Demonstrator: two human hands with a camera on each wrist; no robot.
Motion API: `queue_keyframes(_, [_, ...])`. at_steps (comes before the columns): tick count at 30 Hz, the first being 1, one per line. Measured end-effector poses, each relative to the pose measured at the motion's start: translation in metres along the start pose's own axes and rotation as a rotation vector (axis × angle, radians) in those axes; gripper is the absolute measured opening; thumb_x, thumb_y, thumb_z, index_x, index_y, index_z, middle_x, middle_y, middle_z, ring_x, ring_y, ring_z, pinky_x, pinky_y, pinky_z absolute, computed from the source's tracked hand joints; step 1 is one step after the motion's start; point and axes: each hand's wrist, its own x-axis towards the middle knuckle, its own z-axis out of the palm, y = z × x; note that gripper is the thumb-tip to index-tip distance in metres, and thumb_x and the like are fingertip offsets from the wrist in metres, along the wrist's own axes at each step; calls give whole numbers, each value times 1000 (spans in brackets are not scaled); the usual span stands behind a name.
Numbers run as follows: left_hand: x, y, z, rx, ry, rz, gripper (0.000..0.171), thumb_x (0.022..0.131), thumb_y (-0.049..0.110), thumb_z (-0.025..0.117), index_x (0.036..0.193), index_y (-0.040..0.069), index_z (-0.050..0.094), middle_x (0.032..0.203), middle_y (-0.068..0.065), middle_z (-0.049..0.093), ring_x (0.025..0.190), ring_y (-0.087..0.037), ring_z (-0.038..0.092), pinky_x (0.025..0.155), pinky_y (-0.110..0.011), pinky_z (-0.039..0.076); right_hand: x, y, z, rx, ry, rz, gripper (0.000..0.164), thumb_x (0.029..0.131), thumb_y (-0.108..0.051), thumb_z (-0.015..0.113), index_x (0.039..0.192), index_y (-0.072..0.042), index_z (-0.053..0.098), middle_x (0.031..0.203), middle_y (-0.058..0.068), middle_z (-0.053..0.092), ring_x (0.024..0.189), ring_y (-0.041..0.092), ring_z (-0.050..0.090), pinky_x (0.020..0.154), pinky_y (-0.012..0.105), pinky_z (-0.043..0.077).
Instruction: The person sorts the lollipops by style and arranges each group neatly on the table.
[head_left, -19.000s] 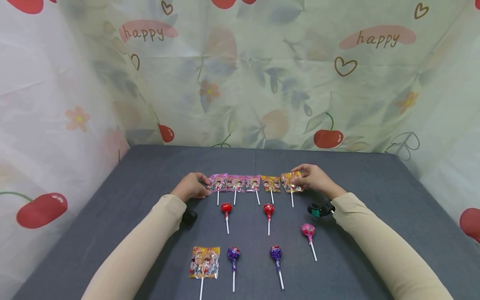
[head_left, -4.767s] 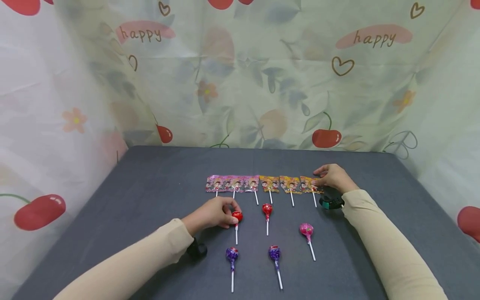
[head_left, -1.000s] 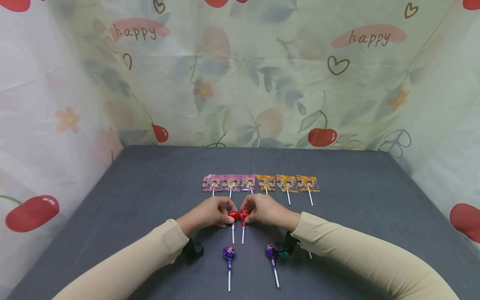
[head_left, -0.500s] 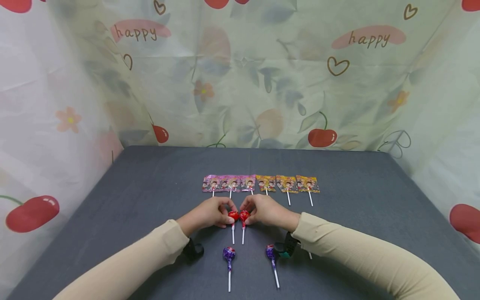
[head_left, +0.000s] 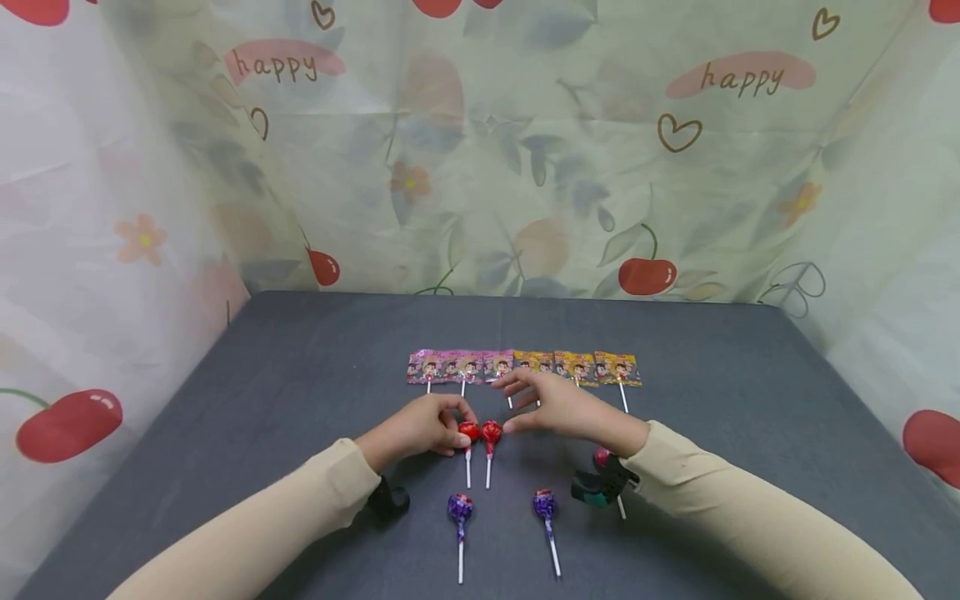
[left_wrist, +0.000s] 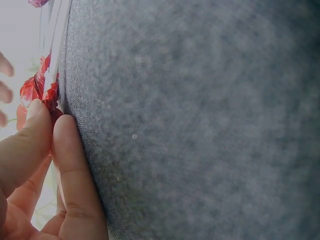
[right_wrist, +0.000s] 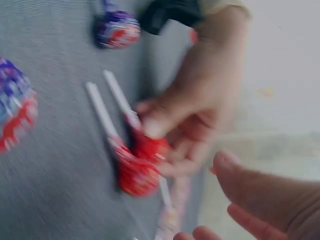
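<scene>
In the head view my left hand (head_left: 416, 429) pinches a red lollipop (head_left: 468, 432) at its round head, thumb on the near side; its white stick points toward me. A second red lollipop (head_left: 491, 432) lies right beside it, stick parallel. Just to the right of that one, my right hand (head_left: 570, 406) has its fingers spread, with nothing between them. The right wrist view shows both red lollipops side by side, and the thumb (right_wrist: 250, 185) of my right hand apart from them. Only the tips of the left thumb and finger at the red wrapper show in the left wrist view.
Behind the hands runs a row of flat-wrapped lollipops, pink packets (head_left: 465, 365) at left and yellow packets (head_left: 617, 368) at right. Nearer me lie two purple lollipops (head_left: 461, 507). A pink lollipop (head_left: 602, 457) is partly hidden under the right wrist's black camera (head_left: 600, 485).
A yellow packet from the front left has joined the back row. Both red lollipops were brought together. In the last half second my right hand let go of its red lollipop and moved right.
</scene>
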Motion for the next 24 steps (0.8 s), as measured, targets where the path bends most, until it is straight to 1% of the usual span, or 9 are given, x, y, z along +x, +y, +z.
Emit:
queue_keyframes(4, [1,-1,0,4,5,1,13,85,9,73,97,13,67,74,-5,57,61,-12,54,58,-25,54,-11,1,-21,74,13,-38,65,84,-18,76,141,-10,46,141,19,48,126,40,51,96,48,49])
queue_keyframes(7, [1,-1,0,6,9,-2,14,85,8,73,97,13,67,75,-5,56,62,-12,54,58,-25,54,-20,3,-34,86,40,-60,71,83,-22,77,144,-11,42,142,17,47,129,39,48,100,49,47])
queue_keyframes(9, [1,-1,0,5,10,-3,14,85,8,73,97,13,67,75,-6,56,62,-12,54,58,-25,54,-27,6,-42,89,55,-78,72,83,-23,77,145,-12,41,143,16,47,130,38,47,101,50,46])
queue_keyframes(13, [2,-2,0,6,10,-2,14,85,8,73,97,13,67,76,-6,56,62,-12,54,58,-25,54,-39,18,-53,77,83,-93,69,83,-25,77,143,-13,44,142,15,49,130,38,47,101,50,46])
queue_keyframes(18, [2,-2,1,3,9,0,14,85,8,73,97,14,67,77,-6,56,62,-12,55,58,-25,53,-51,37,-57,56,107,-57,57,84,-23,76,134,-8,52,135,18,55,122,39,53,96,48,49])
queue_keyframes(21, [1,-2,1,0,10,-1,14,85,8,73,97,14,67,77,-6,56,63,-13,55,58,-25,53,-57,49,-57,37,97,-32,52,86,-20,75,131,-3,54,131,21,56,118,40,56,92,46,52])
queue_keyframes(24, [1,-2,1,0,13,-2,14,85,9,73,97,14,67,77,-6,56,63,-13,54,58,-25,53,-62,59,-55,40,71,-12,48,86,-14,74,127,1,55,128,23,57,116,41,57,92,47,52])
